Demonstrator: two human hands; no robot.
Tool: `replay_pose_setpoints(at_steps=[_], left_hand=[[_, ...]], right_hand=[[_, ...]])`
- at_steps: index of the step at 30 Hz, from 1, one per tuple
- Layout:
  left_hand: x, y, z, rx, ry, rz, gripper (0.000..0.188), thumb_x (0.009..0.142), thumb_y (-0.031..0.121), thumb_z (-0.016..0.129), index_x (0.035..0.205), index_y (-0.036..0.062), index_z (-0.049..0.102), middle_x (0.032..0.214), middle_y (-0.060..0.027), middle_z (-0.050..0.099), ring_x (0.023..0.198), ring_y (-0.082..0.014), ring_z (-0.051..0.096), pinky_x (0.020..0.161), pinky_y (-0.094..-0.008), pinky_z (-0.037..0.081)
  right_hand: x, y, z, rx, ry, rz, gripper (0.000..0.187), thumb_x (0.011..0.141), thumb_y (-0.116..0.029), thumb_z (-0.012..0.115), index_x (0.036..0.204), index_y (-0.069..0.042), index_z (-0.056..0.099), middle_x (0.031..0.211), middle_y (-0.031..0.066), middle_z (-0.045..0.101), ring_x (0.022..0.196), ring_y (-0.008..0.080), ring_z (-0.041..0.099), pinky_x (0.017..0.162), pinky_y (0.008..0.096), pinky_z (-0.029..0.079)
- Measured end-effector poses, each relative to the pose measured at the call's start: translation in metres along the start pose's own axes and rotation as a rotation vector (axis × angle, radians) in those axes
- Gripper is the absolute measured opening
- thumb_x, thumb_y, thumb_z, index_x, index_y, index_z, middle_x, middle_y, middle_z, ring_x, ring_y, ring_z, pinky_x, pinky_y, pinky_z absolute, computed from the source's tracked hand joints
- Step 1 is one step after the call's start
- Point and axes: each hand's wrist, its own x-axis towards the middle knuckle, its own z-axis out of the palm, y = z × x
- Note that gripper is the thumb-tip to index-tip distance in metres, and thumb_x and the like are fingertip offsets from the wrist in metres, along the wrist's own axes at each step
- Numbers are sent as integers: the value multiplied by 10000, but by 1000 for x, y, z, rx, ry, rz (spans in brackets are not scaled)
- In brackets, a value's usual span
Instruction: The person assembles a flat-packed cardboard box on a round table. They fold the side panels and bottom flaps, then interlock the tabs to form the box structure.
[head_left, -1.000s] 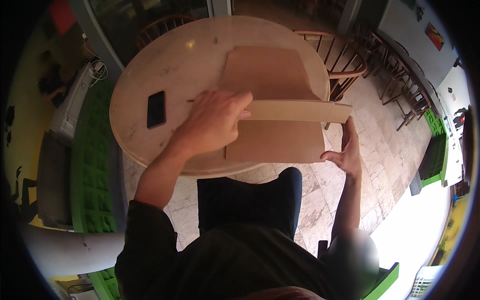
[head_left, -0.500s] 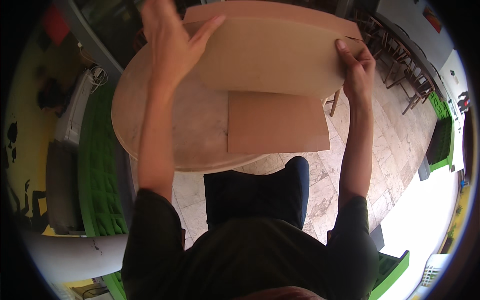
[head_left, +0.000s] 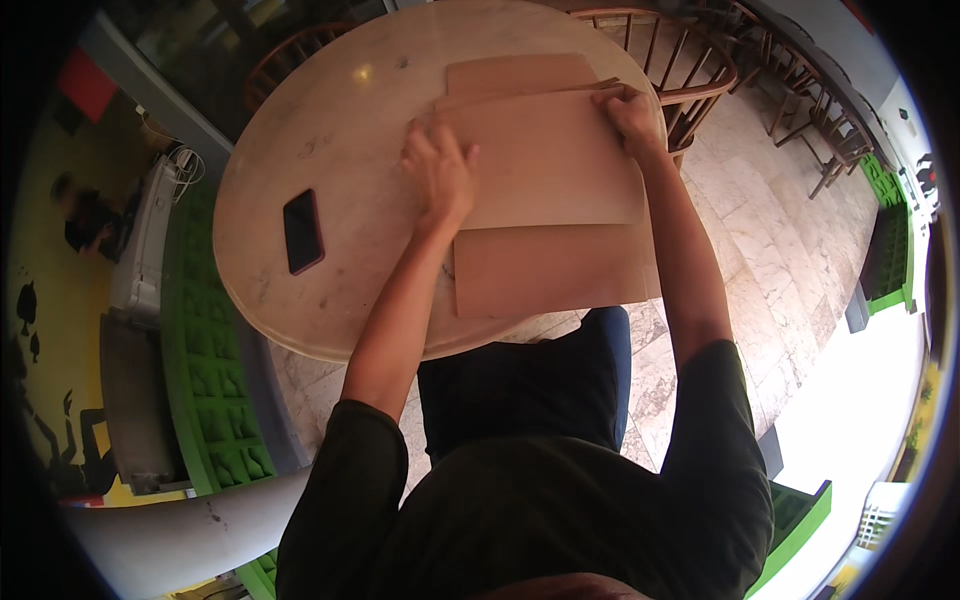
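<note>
A flat brown cardboard piece point(head_left: 555, 165) lies on the round marble-topped table point(head_left: 340, 130), low over another cardboard sheet point(head_left: 550, 272). The lower sheet's near part shows below it. Beyond its far edge a cardboard strip point(head_left: 520, 75) sticks out. At the far right corner my right hand point(head_left: 632, 115) is closed, its fingers curled round the edge of the upper piece. Along the left edge rests my left hand point(head_left: 440, 170), open, with its fingers apart and touching the cardboard's side. Its fingertips are slightly blurred.
On the table's left side lies a dark phone point(head_left: 304, 231) with a reddish edge. A wooden chair point(head_left: 690, 75) stands at the far right, another chair point(head_left: 295, 60) at the far left. Green latticed panels point(head_left: 215, 380) run along the left.
The raised cardboard has come down flat onto the other sheet. My left hand has dropped from the air to its left edge. The phone and more of the table now show.
</note>
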Motion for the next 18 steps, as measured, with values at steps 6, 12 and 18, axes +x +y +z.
replay_pose_setpoints(at_steps=[6,12,18], left_hand=[[-29,14,33,-6,-428,267,670,1120,564,313,1689,211,328,1736,-249,228,1630,-426,158,1303,-646,81],[-35,13,42,50,-542,256,642,1127,519,305,1698,228,310,1758,-242,179,1632,-435,152,1300,-658,85],[-36,9,50,34,-461,332,629,1085,409,456,1664,174,376,1703,-290,271,1597,-478,224,1263,-703,153]], right_hand=[[37,52,19,-198,-77,38,347,874,-225,809,1140,-10,751,1041,149,764,950,266,732,826,420,599],[-60,13,54,-862,297,-680,602,863,-245,801,1386,-31,594,1248,223,640,1179,424,582,1015,520,472],[-141,19,90,-558,-69,-760,390,916,-265,704,1227,-33,668,1181,209,627,1117,395,563,964,515,460]])
